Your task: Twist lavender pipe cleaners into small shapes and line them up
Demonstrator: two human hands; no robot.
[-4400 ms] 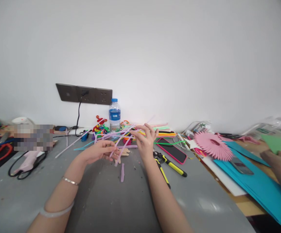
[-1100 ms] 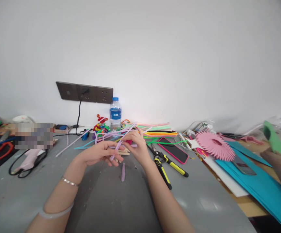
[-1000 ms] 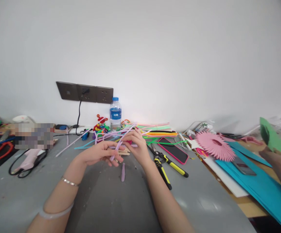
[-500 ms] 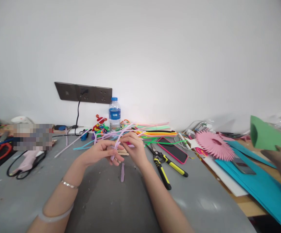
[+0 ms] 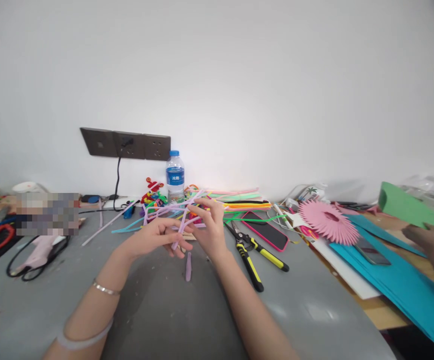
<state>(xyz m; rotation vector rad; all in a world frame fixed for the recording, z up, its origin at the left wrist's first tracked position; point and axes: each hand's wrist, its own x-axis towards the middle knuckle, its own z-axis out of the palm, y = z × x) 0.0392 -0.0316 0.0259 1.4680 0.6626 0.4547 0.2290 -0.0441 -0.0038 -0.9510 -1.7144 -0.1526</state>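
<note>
Lavender pipe cleaners (image 5: 175, 244) are pinched between the thumb and fingers of my left hand (image 5: 149, 241), with strands sticking up and to the side. My right hand (image 5: 214, 234) is just right of them, its fingers apart and bent toward the strands; whether a fingertip touches one I cannot tell. Below the hands, a short folded lavender pipe-cleaner piece (image 5: 188, 267) lies on the grey table (image 5: 157, 310). Behind them spreads a pile of coloured pipe cleaners (image 5: 245, 205). Black-and-yellow pliers (image 5: 252, 255) lie open right of my right hand.
A water bottle (image 5: 175, 177) stands by the wall. A pink-cased phone (image 5: 267, 232) lies behind the pliers. At left is a pink glue gun (image 5: 39, 252) with a cord. At right, another person's hand (image 5: 432, 245) holds green paper (image 5: 408, 205) over blue sheets (image 5: 389, 285).
My right fingers have spread apart from their pinch at the strands. My left hand keeps its hold. At right, the other person's hand and green paper have shifted slightly left and down.
</note>
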